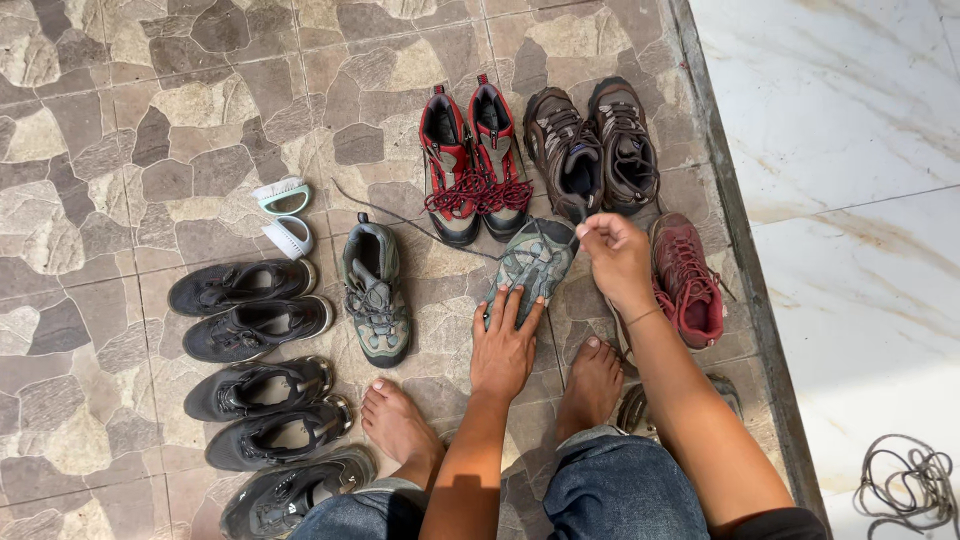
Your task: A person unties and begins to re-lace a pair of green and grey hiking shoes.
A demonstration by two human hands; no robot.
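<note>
My left hand (505, 340) lies flat, fingers spread, on the heel end of a grey-green hiking shoe (532, 262) on the stone floor. My right hand (612, 250) pinches a dark shoelace (420, 225) at the shoe's toe end; the lace trails left across the floor. The matching grey-green shoe (375, 293) stands to the left. My bare feet (400, 425) rest on the floor just below the hands.
A red and grey pair (474, 160) and a brown pair (592, 145) stand at the back. A maroon shoe (687, 277) sits right of my right hand. Several black shoes (255, 325) line the left. White sandals (282, 212) lie nearby. A marble step (850, 200) and coiled cord (910, 485) are right.
</note>
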